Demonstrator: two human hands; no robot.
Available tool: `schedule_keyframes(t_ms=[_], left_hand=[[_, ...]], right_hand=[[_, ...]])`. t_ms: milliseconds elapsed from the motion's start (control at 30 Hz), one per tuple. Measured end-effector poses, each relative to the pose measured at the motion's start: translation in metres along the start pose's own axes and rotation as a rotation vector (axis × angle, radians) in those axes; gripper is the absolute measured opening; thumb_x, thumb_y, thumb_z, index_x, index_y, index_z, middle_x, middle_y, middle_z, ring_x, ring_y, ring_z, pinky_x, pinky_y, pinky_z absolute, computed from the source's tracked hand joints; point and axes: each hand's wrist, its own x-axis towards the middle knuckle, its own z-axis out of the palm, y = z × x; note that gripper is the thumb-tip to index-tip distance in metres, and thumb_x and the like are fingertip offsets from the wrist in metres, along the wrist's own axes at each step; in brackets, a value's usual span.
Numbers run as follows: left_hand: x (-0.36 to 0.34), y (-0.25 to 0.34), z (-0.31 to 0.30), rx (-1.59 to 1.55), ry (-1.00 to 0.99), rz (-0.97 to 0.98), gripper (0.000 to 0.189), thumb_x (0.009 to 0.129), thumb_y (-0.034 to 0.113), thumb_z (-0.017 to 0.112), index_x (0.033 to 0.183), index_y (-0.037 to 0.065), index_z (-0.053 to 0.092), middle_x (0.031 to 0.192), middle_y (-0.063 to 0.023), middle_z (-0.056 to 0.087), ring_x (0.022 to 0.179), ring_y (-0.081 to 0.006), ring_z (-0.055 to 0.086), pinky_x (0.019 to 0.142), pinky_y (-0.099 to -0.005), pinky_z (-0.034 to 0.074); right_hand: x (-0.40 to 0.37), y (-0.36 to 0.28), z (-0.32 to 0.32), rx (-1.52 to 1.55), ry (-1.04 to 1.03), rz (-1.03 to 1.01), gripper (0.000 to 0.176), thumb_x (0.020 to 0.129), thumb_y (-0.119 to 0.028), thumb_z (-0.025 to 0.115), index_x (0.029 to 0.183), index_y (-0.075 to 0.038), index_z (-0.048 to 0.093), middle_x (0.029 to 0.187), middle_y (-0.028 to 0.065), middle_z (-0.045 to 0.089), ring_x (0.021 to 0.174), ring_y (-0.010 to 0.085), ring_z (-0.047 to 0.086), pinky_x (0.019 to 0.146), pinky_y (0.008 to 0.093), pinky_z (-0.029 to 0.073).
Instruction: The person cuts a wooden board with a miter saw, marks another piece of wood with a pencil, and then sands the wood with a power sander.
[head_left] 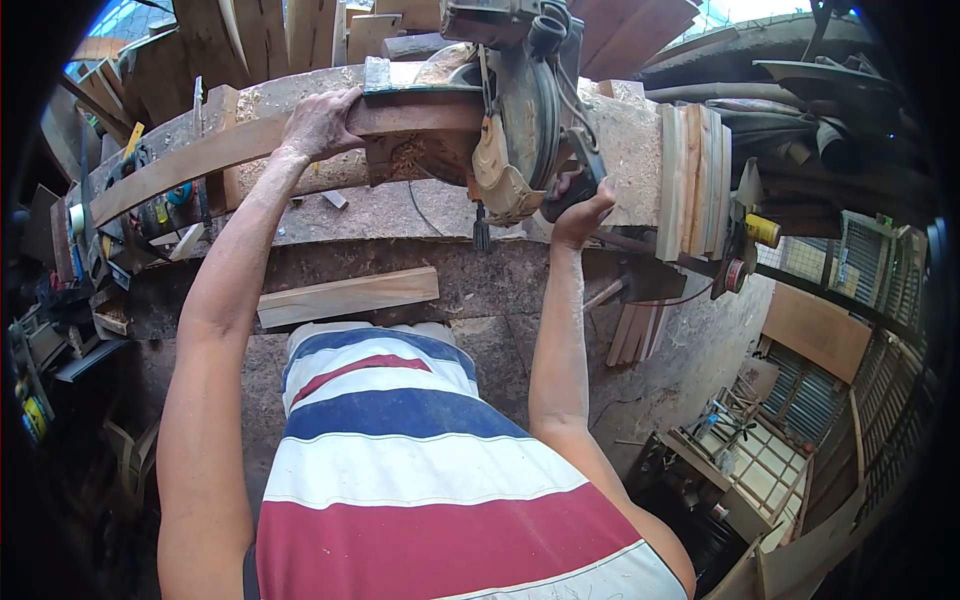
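Observation:
A long board (200, 172) lies along the workbench (330, 228) and runs under a miter saw (520, 130). My left hand (322, 125) is wrapped over this board, left of the saw. Around the saw's handle (572, 190), on the right side of the blade guard, my right hand (583, 212) is closed. The saw head stands at the right end of the board; the spot where blade and wood meet is hidden by the guard. Sawdust lies on the bench about the saw.
A loose plank (350, 296) lies below the bench, close to my body. Cut boards (690, 185) are stacked right of the saw. Tools (160, 210) crowd the bench's left end. Planks (250, 35) lean behind. A cable hangs at the right.

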Motion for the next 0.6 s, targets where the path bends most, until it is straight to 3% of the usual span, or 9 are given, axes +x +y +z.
schedule_keyframes(t_ms=[200, 300, 333, 367, 400, 433, 600], left_hand=[[0.006, -0.001, -0.003, -0.012, -0.043, -0.020, 0.093, 0.074, 0.052, 0.096, 0.151, 0.010, 0.063, 0.136, -0.0190, 0.075, 0.125, -0.0393, 0.072, 0.108, -0.0496, 0.058], [0.002, -0.003, -0.001, -0.017, -0.014, 0.004, 0.097, 0.073, 0.054, 0.096, 0.153, 0.010, 0.062, 0.139, -0.0206, 0.074, 0.126, -0.0409, 0.072, 0.108, -0.0507, 0.058], [0.003, -0.002, -0.002, -0.009, -0.020, -0.002, 0.098, 0.073, 0.054, 0.096, 0.153, 0.010, 0.062, 0.138, -0.0209, 0.074, 0.126, -0.0411, 0.072, 0.107, -0.0509, 0.058], [0.003, -0.002, -0.002, -0.002, -0.024, -0.005, 0.098, 0.073, 0.054, 0.096, 0.153, 0.010, 0.061, 0.138, -0.0213, 0.075, 0.125, -0.0414, 0.072, 0.107, -0.0511, 0.058], [0.003, -0.003, 0.000, 0.012, -0.029, -0.016, 0.099, 0.072, 0.054, 0.096, 0.154, 0.010, 0.061, 0.138, -0.0226, 0.074, 0.125, -0.0421, 0.072, 0.106, -0.0518, 0.058], [0.004, 0.000, -0.003, 0.003, -0.028, -0.014, 0.099, 0.072, 0.055, 0.096, 0.154, 0.011, 0.061, 0.137, -0.0222, 0.075, 0.124, -0.0419, 0.073, 0.106, -0.0517, 0.058], [0.007, -0.006, 0.004, 0.021, 0.018, 0.045, 0.090, 0.074, 0.056, 0.094, 0.145, 0.010, 0.066, 0.128, -0.0209, 0.077, 0.121, -0.0419, 0.073, 0.103, -0.0533, 0.058]], right_hand=[[0.006, -0.024, 0.001, -0.015, -0.052, 0.036, 0.064, 0.113, -0.062, 0.032, 0.094, -0.006, 0.058, 0.067, 0.0060, 0.057, 0.056, 0.0173, 0.055, 0.056, 0.0325, 0.047], [0.038, -0.117, 0.032, -0.189, -0.150, 0.023, 0.071, 0.114, -0.072, 0.035, 0.095, -0.009, 0.061, 0.069, 0.0018, 0.059, 0.053, 0.0142, 0.055, 0.052, 0.0291, 0.045], [0.055, -0.143, 0.045, -0.305, -0.140, -0.071, 0.075, 0.113, -0.074, 0.037, 0.098, -0.007, 0.068, 0.068, 0.0000, 0.060, 0.055, 0.0100, 0.057, 0.051, 0.0275, 0.044], [0.074, -0.166, 0.057, -0.381, -0.194, -0.149, 0.079, 0.112, -0.076, 0.036, 0.099, -0.005, 0.069, 0.072, 0.0025, 0.063, 0.057, 0.0110, 0.059, 0.052, 0.0292, 0.046], [0.106, -0.175, 0.062, -0.409, -0.247, -0.075, 0.082, 0.110, -0.079, 0.039, 0.099, -0.003, 0.068, 0.077, 0.0048, 0.066, 0.061, 0.0119, 0.062, 0.056, 0.0317, 0.050], [0.137, -0.182, 0.071, -0.396, -0.278, 0.011, 0.066, 0.113, -0.066, 0.049, 0.100, -0.005, 0.073, 0.074, 0.0047, 0.066, 0.059, 0.0135, 0.061, 0.056, 0.0318, 0.049], [0.180, -0.206, 0.095, -0.545, -0.280, -0.186, 0.062, 0.113, -0.062, 0.051, 0.100, -0.005, 0.073, 0.074, 0.0056, 0.067, 0.059, 0.0139, 0.062, 0.055, 0.0321, 0.049]])
